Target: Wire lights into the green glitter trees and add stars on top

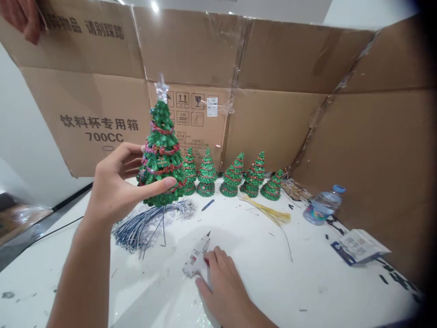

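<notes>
My left hand (116, 177) is closed round a small green Christmas tree (162, 155), raised above the table. Red garlands, small ornaments and a clear star (161, 90) decorate the tree, and wires hang below its base. My right hand (221, 278) is wrapped round the handle of a white hot glue gun (195, 260), which is low at the tabletop with its nozzle toward the back. Beneath the raised tree lies a bundle of dark blue and white wires (136, 230) with clear pieces at one end.
Several smaller green trees (206, 175) stand along the cardboard wall (273, 123). Yellow wires (269, 212), a blue pen-like stick (208, 205), a water bottle (322, 207) and a white-and-blue box (358, 246) lie on the table. Another person's hand (23, 18) touches the cardboard's upper left edge.
</notes>
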The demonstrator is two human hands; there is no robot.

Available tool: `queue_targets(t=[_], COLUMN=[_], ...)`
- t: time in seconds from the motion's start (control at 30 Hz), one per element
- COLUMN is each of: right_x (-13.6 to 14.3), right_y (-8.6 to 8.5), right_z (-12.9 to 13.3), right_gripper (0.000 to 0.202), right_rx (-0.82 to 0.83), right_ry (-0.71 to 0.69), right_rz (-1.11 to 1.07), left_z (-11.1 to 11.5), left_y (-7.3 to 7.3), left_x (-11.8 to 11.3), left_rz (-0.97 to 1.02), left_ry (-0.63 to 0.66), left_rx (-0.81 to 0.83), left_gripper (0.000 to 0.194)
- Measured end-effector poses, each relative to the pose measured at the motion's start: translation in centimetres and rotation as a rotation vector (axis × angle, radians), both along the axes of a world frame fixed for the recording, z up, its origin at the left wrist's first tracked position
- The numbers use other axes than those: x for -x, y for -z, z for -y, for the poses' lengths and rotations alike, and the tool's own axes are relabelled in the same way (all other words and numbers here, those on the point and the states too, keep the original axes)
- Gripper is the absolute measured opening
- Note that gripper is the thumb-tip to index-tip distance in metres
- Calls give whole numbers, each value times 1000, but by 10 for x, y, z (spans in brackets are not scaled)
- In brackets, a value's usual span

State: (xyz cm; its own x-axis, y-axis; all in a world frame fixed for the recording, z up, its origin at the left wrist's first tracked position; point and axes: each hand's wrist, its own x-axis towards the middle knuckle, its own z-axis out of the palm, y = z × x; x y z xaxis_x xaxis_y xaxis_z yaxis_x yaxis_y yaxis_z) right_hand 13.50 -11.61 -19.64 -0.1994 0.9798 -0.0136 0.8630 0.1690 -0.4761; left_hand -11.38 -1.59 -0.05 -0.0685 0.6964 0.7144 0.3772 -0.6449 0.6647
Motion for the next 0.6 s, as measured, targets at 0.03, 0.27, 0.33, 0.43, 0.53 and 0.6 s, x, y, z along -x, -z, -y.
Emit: queue_targets(t=[0.03,0.27,0.33,0.43,0.53,0.6], right_x=[-5,-92,-124,-161,-178,-182], right_y=[-9,-80,-81,-66,-42,-28], right_z=[-3,-107,-147,-186,-200,-201], right_gripper=[34,18,30,38,40,40], right_rx=[47,29,9,31,88,106], right_ry=[-24,70,179,297,290,265], right_rz=[-33,-1,102,238,305,327], left_z=[1,4,3,3,2,2], left_y=[0,2,3,4,4,4], left_x=[0,-4,-6,-8,-8,-7], left_rz=[-31,-191,-216,-237,-232,-212], left_ry=[-40,-135,-143,-140,-132,-134], left_rx=[-8,-69,-87,-90,-80,-72], left_gripper=[58,66,68,69,68,67])
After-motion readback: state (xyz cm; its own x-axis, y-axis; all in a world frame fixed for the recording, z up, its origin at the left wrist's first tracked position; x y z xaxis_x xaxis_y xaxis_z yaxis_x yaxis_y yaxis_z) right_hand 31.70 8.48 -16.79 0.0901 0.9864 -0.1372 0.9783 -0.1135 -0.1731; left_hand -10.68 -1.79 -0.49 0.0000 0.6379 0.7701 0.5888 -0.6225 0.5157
